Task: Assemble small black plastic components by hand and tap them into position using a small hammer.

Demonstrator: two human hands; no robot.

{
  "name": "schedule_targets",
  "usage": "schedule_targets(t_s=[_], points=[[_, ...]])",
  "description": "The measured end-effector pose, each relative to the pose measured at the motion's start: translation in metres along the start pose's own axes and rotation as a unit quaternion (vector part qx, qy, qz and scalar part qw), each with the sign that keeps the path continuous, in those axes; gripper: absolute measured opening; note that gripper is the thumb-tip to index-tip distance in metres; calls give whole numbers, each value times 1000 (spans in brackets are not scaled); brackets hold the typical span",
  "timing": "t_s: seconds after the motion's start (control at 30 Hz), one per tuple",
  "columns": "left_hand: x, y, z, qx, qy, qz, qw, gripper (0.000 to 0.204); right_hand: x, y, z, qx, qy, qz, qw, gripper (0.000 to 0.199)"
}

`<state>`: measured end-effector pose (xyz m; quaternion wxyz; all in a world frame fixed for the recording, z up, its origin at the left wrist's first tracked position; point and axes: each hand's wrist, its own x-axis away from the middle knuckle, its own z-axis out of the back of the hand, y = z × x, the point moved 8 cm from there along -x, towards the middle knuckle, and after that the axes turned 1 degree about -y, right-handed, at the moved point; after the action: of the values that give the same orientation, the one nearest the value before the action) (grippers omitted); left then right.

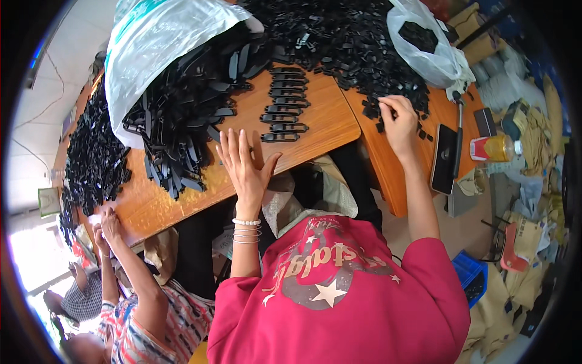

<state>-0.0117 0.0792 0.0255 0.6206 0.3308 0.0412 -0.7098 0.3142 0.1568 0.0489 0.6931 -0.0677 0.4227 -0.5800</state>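
Fingers spread, my left hand (245, 167) hovers at the table's near edge with nothing in it. Just beyond its fingertips stands a column of long black plastic clips (284, 128), laid side by side on the wooden table (330, 121). Left of that hand, a heap of long black plastic parts (182, 115) spills from a large plastic bag (160, 48). My right hand (400, 124) is at the front of a pile of small black plastic pieces (357, 51). Its thumb and forefinger are pinched together; anything between them is too small to make out.
Right of my right hand lie a black phone (443, 158), a dark rod-like tool (459, 136) and a bottle of orange liquid (494, 148). A white plastic bag (433, 67) stands behind. At left, a co-worker's hands (108, 227) work by another black heap (94, 158).
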Motion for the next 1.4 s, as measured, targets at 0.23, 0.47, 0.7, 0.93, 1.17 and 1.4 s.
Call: schedule_targets(t_s=[0.23, 0.47, 0.7, 0.93, 1.17, 1.4], points=[[-5, 24, 2, 51, 5, -56, 997, 72, -40, -36, -73, 117, -40, 52, 991, 12], [3, 21, 2, 51, 34, -67, 996, 51, -46, -35, -94, 136, -99, 62, 984, 12], [-11, 25, -6, 30, -24, -49, 998, 40, -30, -64, -89, 30, -57, 91, 994, 14], [-6, 28, -11, 33, -14, -68, 997, 36, -16, -39, -99, -234, -104, -128, 958, 23], [-7, 34, -10, 34, 7, -74, 997, 35, 10, -73, -95, -281, -145, -101, 943, 10], [-7, 35, -17, 46, -26, -84, 995, 36, 31, -131, -98, -168, -124, 175, 962, 17]])
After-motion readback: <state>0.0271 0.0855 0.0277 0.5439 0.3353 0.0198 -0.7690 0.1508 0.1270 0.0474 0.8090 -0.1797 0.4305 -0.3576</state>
